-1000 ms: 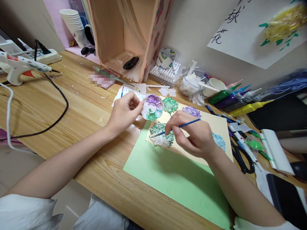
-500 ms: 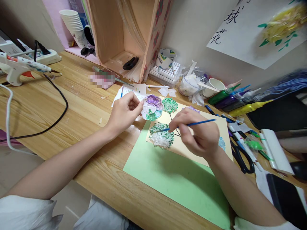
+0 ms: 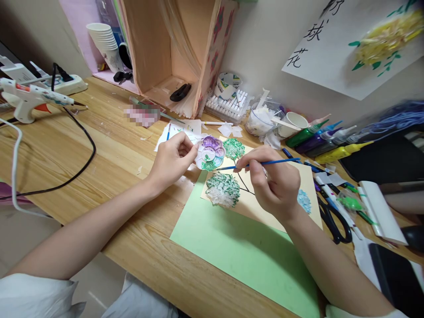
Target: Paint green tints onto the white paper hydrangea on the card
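My left hand [image 3: 175, 159] pinches the edge of a flower-shaped paint palette [image 3: 209, 152] whose wells carry purple, blue and green paint. Between the fingers of my right hand [image 3: 271, 179] is a thin blue paintbrush [image 3: 278, 161], its tip pointing left at the palette's lower green edge; whether it touches cannot be told. Below the tip lies a textured flower [image 3: 222, 190], green on top and whitish at the bottom. It sits on a cream sheet [image 3: 265, 214] with drawn black stems, another green flower [image 3: 233, 148] and a blue one [image 3: 304, 201]. Green paper [image 3: 245, 256] lies underneath.
A glue gun [image 3: 29, 97] with its cable is at the left. Behind the sheet stand a box of white sticks [image 3: 228, 105], a tub of scraps [image 3: 260, 120] and paint bottles [image 3: 308, 132]. Black-handled scissors [image 3: 334, 221] and a phone [image 3: 394, 278] lie at the right.
The brush tip has moved up from the half-green flower to the palette's lower edge. My right hand has risen slightly. My left hand still holds the palette.
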Demonstrator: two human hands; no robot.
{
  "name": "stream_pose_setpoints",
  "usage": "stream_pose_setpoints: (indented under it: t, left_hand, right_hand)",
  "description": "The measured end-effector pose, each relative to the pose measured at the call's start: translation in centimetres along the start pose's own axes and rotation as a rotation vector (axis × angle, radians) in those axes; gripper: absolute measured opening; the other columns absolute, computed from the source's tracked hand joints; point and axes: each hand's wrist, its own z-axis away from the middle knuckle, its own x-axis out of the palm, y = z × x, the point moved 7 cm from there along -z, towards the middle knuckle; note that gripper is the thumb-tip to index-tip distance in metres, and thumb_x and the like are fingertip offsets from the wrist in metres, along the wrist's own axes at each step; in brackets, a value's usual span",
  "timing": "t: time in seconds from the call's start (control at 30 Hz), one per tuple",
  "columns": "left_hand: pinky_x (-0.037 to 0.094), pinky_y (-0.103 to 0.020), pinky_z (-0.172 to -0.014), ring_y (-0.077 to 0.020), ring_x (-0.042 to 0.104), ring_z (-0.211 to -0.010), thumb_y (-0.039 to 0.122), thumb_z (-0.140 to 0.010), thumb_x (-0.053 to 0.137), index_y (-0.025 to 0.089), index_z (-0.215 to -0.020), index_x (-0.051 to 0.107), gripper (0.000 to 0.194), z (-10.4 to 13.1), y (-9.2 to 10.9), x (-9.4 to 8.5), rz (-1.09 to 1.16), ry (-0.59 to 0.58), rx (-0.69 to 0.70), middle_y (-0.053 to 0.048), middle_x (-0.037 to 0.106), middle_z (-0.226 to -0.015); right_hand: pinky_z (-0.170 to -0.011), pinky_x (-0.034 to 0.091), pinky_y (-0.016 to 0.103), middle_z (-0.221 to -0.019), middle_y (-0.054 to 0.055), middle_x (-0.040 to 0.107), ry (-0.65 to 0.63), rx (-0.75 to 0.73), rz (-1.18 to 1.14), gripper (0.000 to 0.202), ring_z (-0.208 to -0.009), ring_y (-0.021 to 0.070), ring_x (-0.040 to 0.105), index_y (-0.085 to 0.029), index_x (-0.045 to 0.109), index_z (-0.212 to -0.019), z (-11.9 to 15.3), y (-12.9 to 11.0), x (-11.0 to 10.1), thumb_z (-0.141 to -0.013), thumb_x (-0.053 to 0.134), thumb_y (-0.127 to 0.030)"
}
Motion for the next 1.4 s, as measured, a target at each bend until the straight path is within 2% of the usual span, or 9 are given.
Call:
stream_pose_setpoints:
  t: [0.13,0.27,0.43,0.5,0.6,0.67,0.9,1.4]
  left_hand:
    - [0.050,-0.024,-0.053,-0.0133,0.063,-0.058,0.036,-0.083,0.063,0.020,-0.071,0.051,0.023,0.0,-0.1,0.0,0.006,-0.003,-0.005,0.001,0.063,-0.064]
    - [0.050,-0.025,-0.054,-0.0133,0.063,-0.058,0.037,-0.083,0.062,0.020,-0.071,0.051,0.023,0.0,-0.1,0.0,0.007,-0.004,-0.002,0.000,0.063,-0.064]
    - [0.049,-0.025,-0.055,-0.0131,0.062,-0.059,0.035,-0.083,0.062,0.020,-0.071,0.050,0.022,0.0,0.0,0.0,-0.007,0.000,0.000,0.000,0.062,-0.064]
    - [0.049,-0.025,-0.055,-0.0131,0.062,-0.059,0.034,-0.083,0.062,0.020,-0.070,0.050,0.022,0.0,0.0,0.0,-0.017,0.002,-0.005,0.000,0.062,-0.064]
    - [0.048,-0.025,-0.055,-0.0132,0.062,-0.059,0.033,-0.083,0.062,0.020,-0.069,0.050,0.022,0.0,0.0,0.1,-0.030,0.004,-0.011,0.000,0.061,-0.063]
    - [0.048,-0.025,-0.055,-0.0134,0.062,-0.059,0.033,-0.083,0.061,0.020,-0.070,0.050,0.022,0.0,0.0,0.1,-0.024,0.003,-0.008,0.000,0.061,-0.063]
    - [0.048,-0.024,-0.054,-0.0128,0.062,-0.058,0.032,-0.083,0.062,0.020,-0.069,0.049,0.022,-0.1,-0.1,0.1,-0.010,0.003,-0.001,0.001,0.060,-0.062]
    - [0.047,-0.024,-0.052,-0.0128,0.062,-0.057,0.031,-0.082,0.063,0.019,-0.069,0.049,0.022,-0.1,0.1,0.0,-0.015,0.014,0.005,0.001,0.060,-0.062]
  right_hand:
    - [-0.064,0.047,0.031,-0.074,0.003,0.064,0.050,0.034,-0.010,0.020,-0.068,0.0147,0.059,-0.020,0.059,-0.082,0.0,0.2,-0.4,-0.091,0.043,-0.014]
    - [-0.063,0.047,0.030,-0.074,0.003,0.065,0.033,0.056,0.000,0.020,-0.067,0.0140,0.059,-0.020,0.060,-0.080,-0.1,0.3,-0.3,-0.091,0.044,-0.015]
    - [-0.053,0.044,0.028,-0.064,-0.001,0.058,0.295,0.096,-0.173,0.022,-0.056,0.0119,0.056,-0.021,0.058,-0.075,0.4,0.6,-2.2,-0.092,0.044,-0.018]
    - [-0.052,0.043,0.028,-0.061,-0.001,0.056,0.223,0.051,-0.230,0.023,-0.053,0.0119,0.054,-0.020,0.057,-0.073,0.2,0.4,-1.8,-0.091,0.043,-0.016]
    - [-0.053,0.043,0.029,-0.060,0.001,0.058,-0.044,-0.070,-0.195,0.023,-0.055,0.0131,0.054,-0.018,0.057,-0.073,0.0,-0.8,0.0,-0.088,0.041,-0.010]
    - [-0.052,0.043,0.027,-0.060,0.002,0.058,-0.137,-0.139,-0.151,0.022,-0.056,0.0130,0.053,-0.018,0.056,-0.074,0.0,-1.5,0.8,-0.085,0.041,-0.007]
    - [-0.054,0.044,0.024,-0.062,0.001,0.058,-0.194,-0.203,-0.057,0.019,-0.058,0.0117,0.050,-0.018,0.054,-0.075,0.1,-2.2,1.9,-0.085,0.043,-0.006]
    - [-0.053,0.044,0.022,-0.062,0.000,0.057,-0.250,-0.199,-0.058,0.020,-0.059,0.0108,0.050,-0.019,0.052,-0.075,0.2,-2.1,2.2,-0.084,0.042,-0.005]
